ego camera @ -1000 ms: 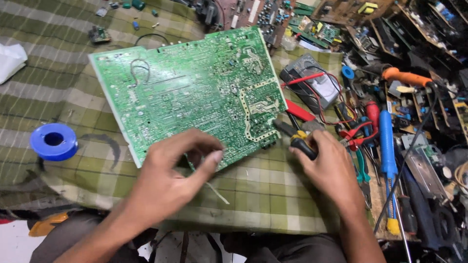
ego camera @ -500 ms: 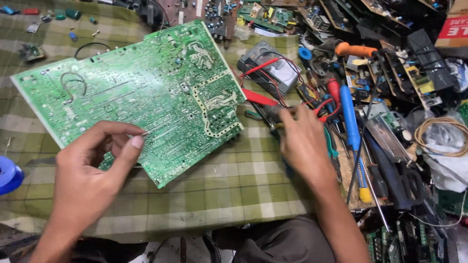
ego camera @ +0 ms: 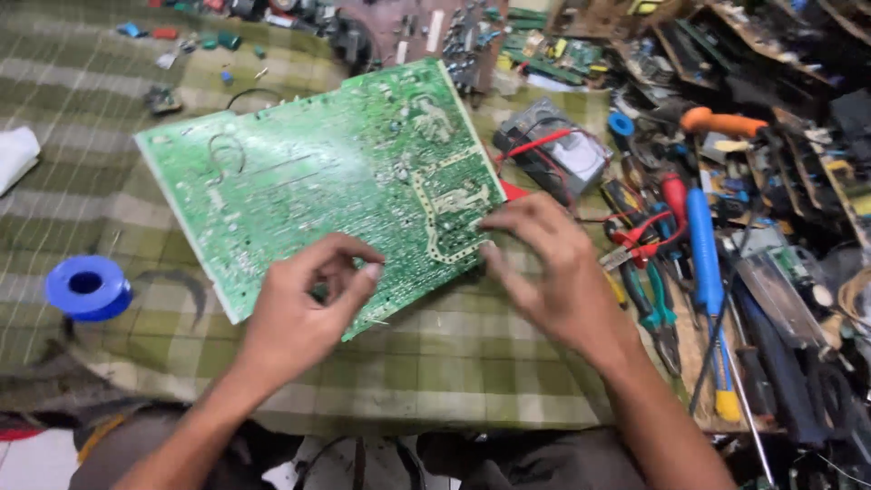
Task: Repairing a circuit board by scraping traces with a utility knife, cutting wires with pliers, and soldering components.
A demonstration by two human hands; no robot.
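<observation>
**Inspector A:** A large green circuit board (ego camera: 327, 181) is recorded lying solder side up and skewed on a green checked cloth (ego camera: 435, 363), in the cloth's middle, with its far corner reaching toward the far edge.

**Inspector B:** Confirmed. The left hand (ego camera: 304, 304) is seen over the board's near edge, thumb and fingers curled toward each other as if pinching. Whether anything is held between them cannot be told; a thin wire-like line is noted just beside the fingertips.

**Inspector A:** The right hand (ego camera: 553, 272) is noted at the board's near right corner, fingers spread and loosely bent, the fingertips (ego camera: 490, 222) touching the board's edge. Nothing is seen gripped in it.

**Inspector B:** Beyond the board's right edge a grey multimeter (ego camera: 553, 154) with red leads is recorded, well apart from the left hand and near the right.

**Inspector A:** On the right side of the cloth a crowd of tools is logged: a blue-handled soldering iron (ego camera: 703, 254), teal-handled pliers (ego camera: 658, 308) and an orange-handled tool (ego camera: 726, 121).

**Inspector B:** A blue spool (ego camera: 88, 286) is noted at the cloth's left edge, well apart from both hands. Small loose parts (ego camera: 200, 41) are scattered along the far edge.
</observation>
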